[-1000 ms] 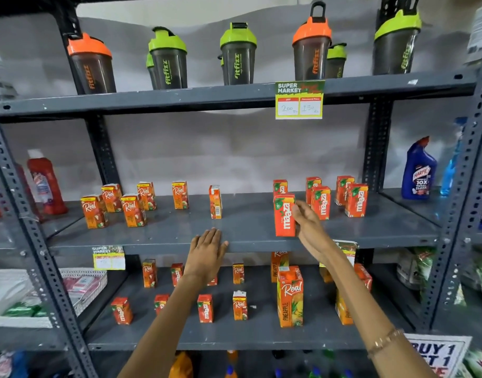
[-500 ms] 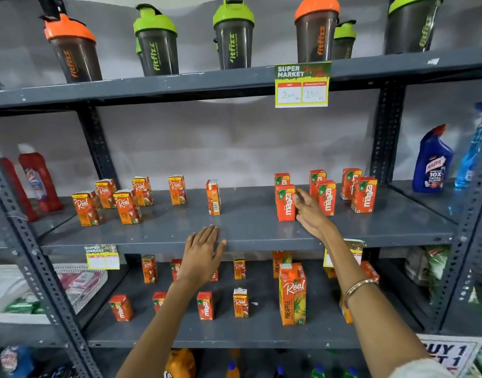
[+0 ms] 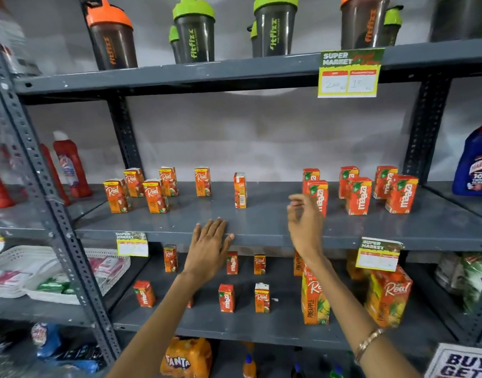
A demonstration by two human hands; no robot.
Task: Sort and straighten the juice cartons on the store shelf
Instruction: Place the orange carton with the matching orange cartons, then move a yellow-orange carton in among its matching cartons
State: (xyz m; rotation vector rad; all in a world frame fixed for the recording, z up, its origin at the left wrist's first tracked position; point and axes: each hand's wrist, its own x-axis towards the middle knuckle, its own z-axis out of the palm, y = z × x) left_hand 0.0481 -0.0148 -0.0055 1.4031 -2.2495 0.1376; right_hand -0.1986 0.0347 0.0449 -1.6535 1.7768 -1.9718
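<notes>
On the grey middle shelf (image 3: pixel 261 227), several small orange Real cartons (image 3: pixel 155 196) stand at the left, and one Real carton (image 3: pixel 240 190) stands alone, turned side-on. Several red Maaza cartons (image 3: pixel 358 196) stand in two rows at the right. My right hand (image 3: pixel 305 225) hovers open just left of the front-left Maaza carton (image 3: pixel 322 193), partly covering it without gripping. My left hand (image 3: pixel 208 248) lies flat, fingers spread, on the shelf's front edge.
The lower shelf (image 3: pixel 248 323) holds scattered small Maaza and Real cartons and tall Real pineapple cartons (image 3: pixel 314 298). Shaker bottles (image 3: pixel 194 31) line the top shelf. Red bottles (image 3: pixel 70 165) stand left, a blue cleaner bottle (image 3: pixel 474 162) right. Price tags (image 3: pixel 348 73) hang from shelf edges.
My right hand has let go of the front-left Maaza carton and drawn back to the left and down. The carton stands in line with its row. My left hand stayed put.
</notes>
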